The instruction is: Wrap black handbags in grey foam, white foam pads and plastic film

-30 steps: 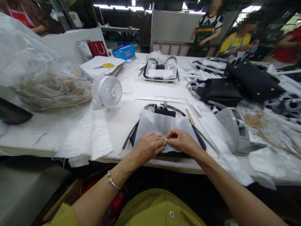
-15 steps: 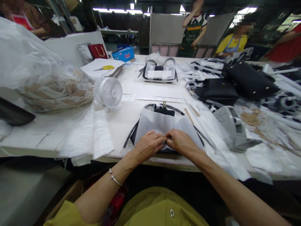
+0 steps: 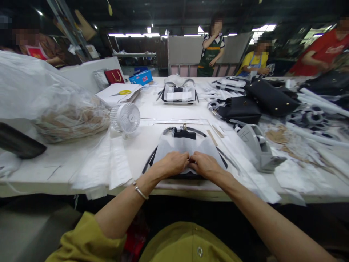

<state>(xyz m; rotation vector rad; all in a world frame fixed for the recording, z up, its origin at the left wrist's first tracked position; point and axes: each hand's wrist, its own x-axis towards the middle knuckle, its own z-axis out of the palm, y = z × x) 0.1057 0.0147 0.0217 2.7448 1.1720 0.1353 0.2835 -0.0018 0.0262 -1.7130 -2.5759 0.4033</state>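
Note:
A black handbag point(image 3: 184, 134) lies flat near the table's front edge, mostly covered by a sheet of white wrapping tissue point(image 3: 177, 147). My left hand point(image 3: 171, 163) and my right hand point(image 3: 205, 164) rest on the tissue's near edge, fingertips meeting in the middle. Both hands have their fingers curled and pinched on the tissue. What lies between the fingertips is too small to make out. A silver bracelet sits on my left wrist.
A small white fan point(image 3: 125, 118) stands left of the bag, a grey tape dispenser point(image 3: 258, 148) to the right. More black bags point(image 3: 240, 109), a wrapped bag point(image 3: 178, 94), yellow scissors point(image 3: 122, 92) and a big plastic sack point(image 3: 49, 105) crowd the white table point(image 3: 49, 163). Several people stand beyond.
The camera has tilted up, so the table and my hands sit lower and farther in view. My hands stay together on the tissue's near edge, fingers drawn slightly closer.

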